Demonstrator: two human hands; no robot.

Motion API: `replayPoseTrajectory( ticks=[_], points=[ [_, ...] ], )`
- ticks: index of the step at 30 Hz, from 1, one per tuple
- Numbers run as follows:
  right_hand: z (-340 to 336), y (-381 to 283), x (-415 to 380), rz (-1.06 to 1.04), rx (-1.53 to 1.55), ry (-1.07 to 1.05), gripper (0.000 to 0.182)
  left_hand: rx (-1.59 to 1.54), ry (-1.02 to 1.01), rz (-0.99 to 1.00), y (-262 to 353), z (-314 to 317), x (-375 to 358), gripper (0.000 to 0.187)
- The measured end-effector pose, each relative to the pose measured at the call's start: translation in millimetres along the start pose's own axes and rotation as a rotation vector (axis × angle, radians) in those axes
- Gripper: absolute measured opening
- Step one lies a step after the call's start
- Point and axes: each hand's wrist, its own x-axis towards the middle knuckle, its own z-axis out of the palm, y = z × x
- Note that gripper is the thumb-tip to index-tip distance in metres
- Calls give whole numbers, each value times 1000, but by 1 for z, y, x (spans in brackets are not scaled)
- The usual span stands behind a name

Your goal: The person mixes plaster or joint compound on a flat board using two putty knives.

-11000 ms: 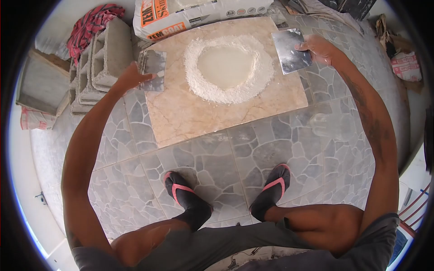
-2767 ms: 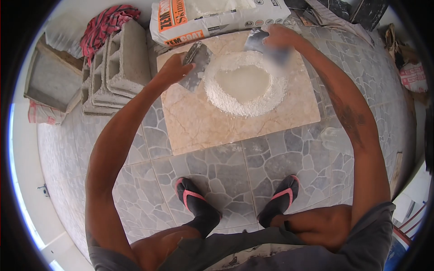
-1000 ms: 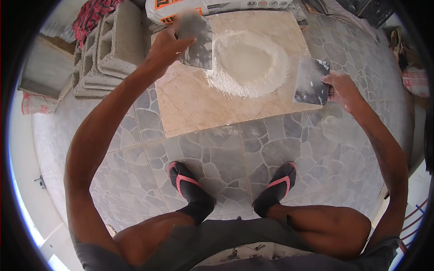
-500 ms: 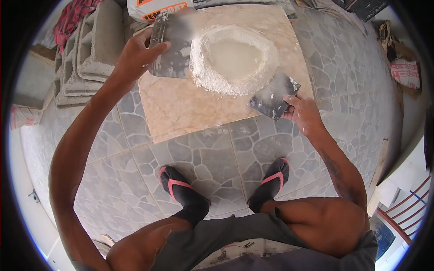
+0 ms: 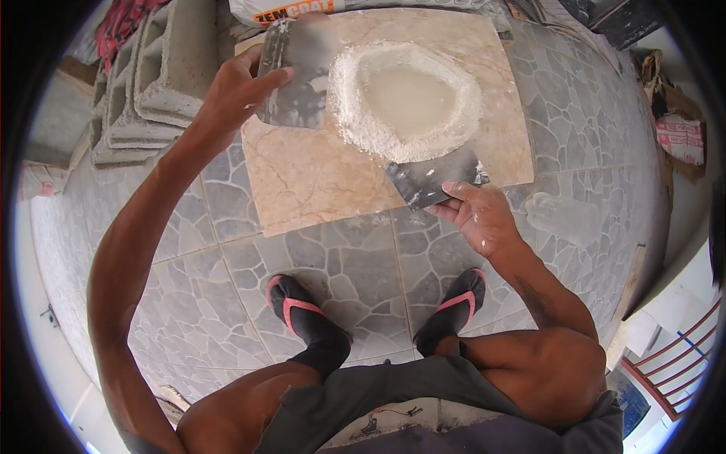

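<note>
A ring of white powder with cloudy liquid pooled in its middle lies on a beige marbled board. My left hand grips a large dark, powder-smeared plate by its left edge, thumb on top, at the left side of the ring. In my right hand is a smaller black scraper, pinched between thumb and fingers. Its far edge meets the near rim of the powder, and white bits stick to its face.
Concrete hollow blocks are stacked at the left. A ZEMCOAT bag lies behind the board. On the stone-patterned floor, a clear plastic container is to the right of my right hand. My feet in pink-strapped flip-flops stand in front.
My right hand has moved left and nearer to me, bringing the scraper to the powder's near rim. The clear container now shows. My left hand stays by the ring's left side.
</note>
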Motion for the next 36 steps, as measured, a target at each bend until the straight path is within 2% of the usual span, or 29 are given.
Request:
replayPoseTrajectory(
  ticks=[8,17,20,26,32,36],
  points=[
    [31,-1,-3,32,183,-26,12,-12,18,25,5,2,-1,49],
    [36,-3,-16,20,179,6,14,-3,1,20,0,3,3,45],
    [18,14,-21,101,174,24,10,-40,-2,24,1,7,3,45],
    [18,44,-14,152,190,56,15,-5,-3,17,2,6,2,47],
    [31,60,9,106,414,-21,17,-52,15,23,8,8,1,49],
    [38,57,14,45,447,-68,16,-87,35,27,13,8,-3,49]
  ],
)
